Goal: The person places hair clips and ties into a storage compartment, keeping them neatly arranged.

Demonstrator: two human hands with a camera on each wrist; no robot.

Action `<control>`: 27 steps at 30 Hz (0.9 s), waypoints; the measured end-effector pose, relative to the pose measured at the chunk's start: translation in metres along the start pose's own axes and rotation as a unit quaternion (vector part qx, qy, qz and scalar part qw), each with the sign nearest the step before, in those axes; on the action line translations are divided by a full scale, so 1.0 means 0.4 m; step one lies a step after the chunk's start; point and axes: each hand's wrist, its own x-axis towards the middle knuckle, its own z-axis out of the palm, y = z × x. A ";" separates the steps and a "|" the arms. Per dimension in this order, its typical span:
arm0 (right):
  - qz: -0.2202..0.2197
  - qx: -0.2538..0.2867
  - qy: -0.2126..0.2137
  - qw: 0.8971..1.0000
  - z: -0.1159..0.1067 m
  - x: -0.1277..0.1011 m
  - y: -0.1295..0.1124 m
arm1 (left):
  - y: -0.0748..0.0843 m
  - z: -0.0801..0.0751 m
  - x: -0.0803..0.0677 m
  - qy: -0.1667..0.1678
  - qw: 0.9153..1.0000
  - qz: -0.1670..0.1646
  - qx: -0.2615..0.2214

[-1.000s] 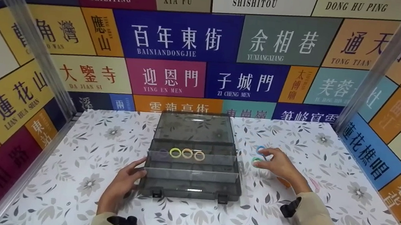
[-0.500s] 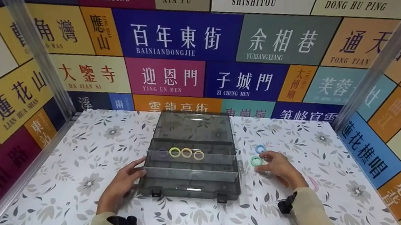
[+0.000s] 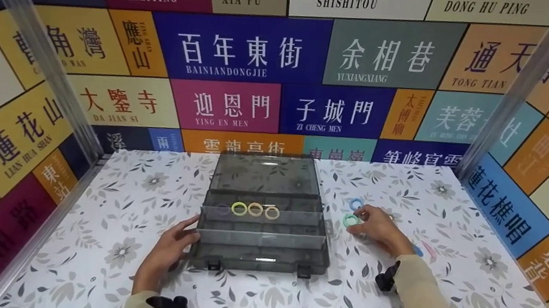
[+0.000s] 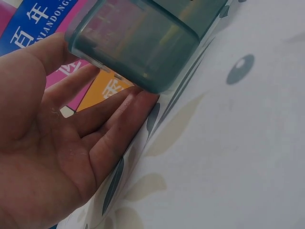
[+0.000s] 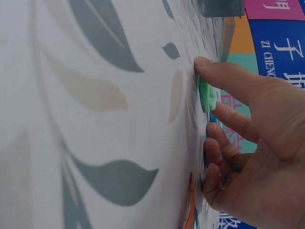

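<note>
A smoky grey translucent plastic box (image 3: 260, 265) stands on the table with its lid (image 3: 267, 173) raised at the back. My left hand (image 3: 168, 250) rests its extended fingers against the box's left side; the left wrist view shows the fingertips right at the box corner. Right of the box, my right hand (image 3: 383, 230) pinches a small green ring (image 5: 207, 95) at table level, thumb on one side and index finger on the other. The other fingers are bent and hold nothing. Just behind the green ring lies a light blue ring (image 3: 356, 199).
In a row inside the box sit a purple ring (image 3: 222, 210), a yellow ring (image 3: 233, 208) and two tan rings. A pink ring (image 3: 429, 250) and a darker blue ring (image 3: 417, 250) lie by the right wrist. An orange ring (image 5: 189, 210) shows below the right hand.
A second ago my right fingers were at the light blue ring, which now lies flat behind the green one. They have shifted onto the green ring. My left hand has stayed put.
</note>
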 end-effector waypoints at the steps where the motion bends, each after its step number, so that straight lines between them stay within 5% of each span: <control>1: -0.002 -0.003 0.000 1.000 0.000 -0.001 -0.001 | -0.001 0.000 0.001 0.000 1.000 0.002 0.001; 27: -0.019 -0.012 0.041 0.999 0.015 0.011 0.011 | -0.002 0.001 -0.003 0.001 1.000 -0.001 0.004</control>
